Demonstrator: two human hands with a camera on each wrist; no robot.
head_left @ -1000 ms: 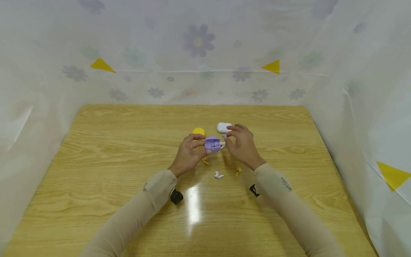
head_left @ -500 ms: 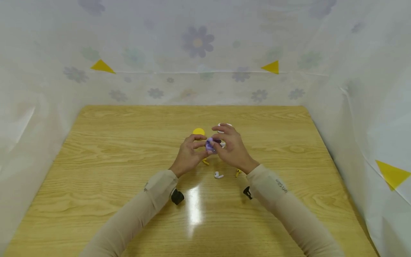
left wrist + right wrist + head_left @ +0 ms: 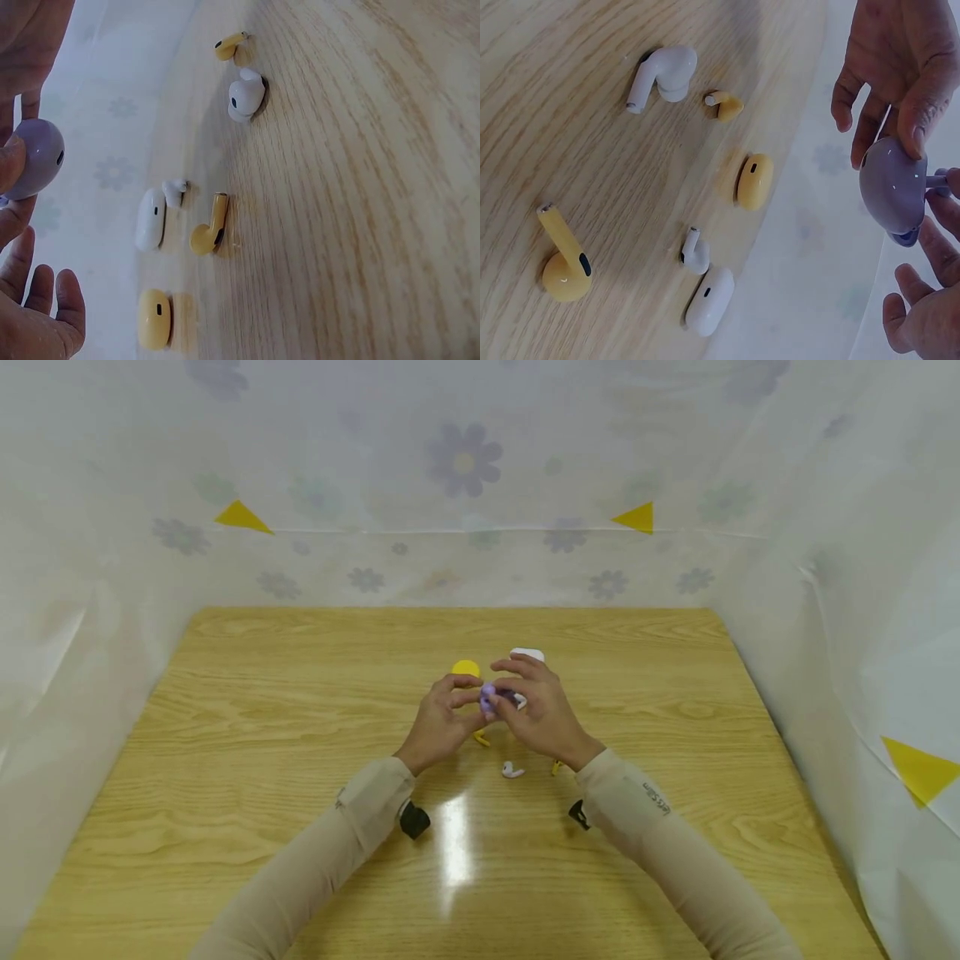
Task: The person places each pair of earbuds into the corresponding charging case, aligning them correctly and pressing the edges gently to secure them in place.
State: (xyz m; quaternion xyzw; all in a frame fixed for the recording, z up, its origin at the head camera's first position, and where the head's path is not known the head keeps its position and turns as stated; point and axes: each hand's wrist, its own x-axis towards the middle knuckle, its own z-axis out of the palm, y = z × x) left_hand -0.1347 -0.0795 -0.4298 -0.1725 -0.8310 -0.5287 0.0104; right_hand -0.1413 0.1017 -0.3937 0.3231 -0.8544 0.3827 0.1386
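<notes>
My left hand (image 3: pixel 444 718) holds a purple earbud charging case (image 3: pixel 892 184) above the table, fingers on its far side and thumb at the front. In the head view the case is partly covered by my right hand (image 3: pixel 542 714). The right wrist view shows its lid open. My right thumb and fingers pinch a purple earbud at the open case; its stem (image 3: pixel 936 181) sticks out between the fingertips, and its head is hidden. Below lie two white earbuds, one nearer me (image 3: pixel 512 770), the other partly behind my right hand.
At the back of the wooden table (image 3: pixel 300 693) stand a yellow case (image 3: pixel 465 668) and a white case (image 3: pixel 528 654). One yellow earbud (image 3: pixel 482 738) lies below my left hand, another yellow earbud (image 3: pixel 557 767) near my right wrist. A white floral sheet surrounds the table.
My right hand has moved left with the purple earbud from beside the case to its opening, now covering part of it. My left hand has stayed in place.
</notes>
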